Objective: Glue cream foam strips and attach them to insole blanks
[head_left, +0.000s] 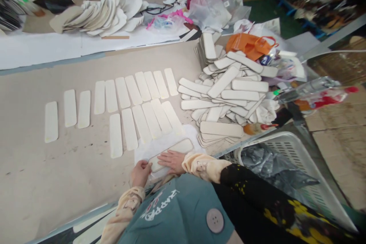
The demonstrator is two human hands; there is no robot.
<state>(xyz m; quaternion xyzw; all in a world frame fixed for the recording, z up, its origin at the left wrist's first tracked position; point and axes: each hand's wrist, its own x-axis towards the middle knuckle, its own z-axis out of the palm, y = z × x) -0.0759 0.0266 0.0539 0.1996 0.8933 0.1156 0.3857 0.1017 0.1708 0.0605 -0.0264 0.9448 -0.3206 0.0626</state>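
Observation:
A pale strip with rounded ends and a dark edge line (pixel 184 146) lies at a slant on a white sheet (pixel 141 155) at the table's near edge. My right hand (pixel 172 161) rests flat on the strip's middle, fingers stretched out. At its left end, my left hand (pixel 140 173) pinches the strip's edge between thumb and fingers. Beyond my hands, several separate whitish strips (pixel 116 135) lie in two rough rows on the tabletop. Some strips in the nearer row overlap the white sheet.
To the right are a heap of similar strips (pixel 240 95), a small glue-like bottle (pixel 257 128), a clear bottle (pixel 310 87) and an orange bag (pixel 248 45). A white basket (pixel 309 160) with grey plastic stands below. Curved white pieces (pixel 105 11) are piled at the back.

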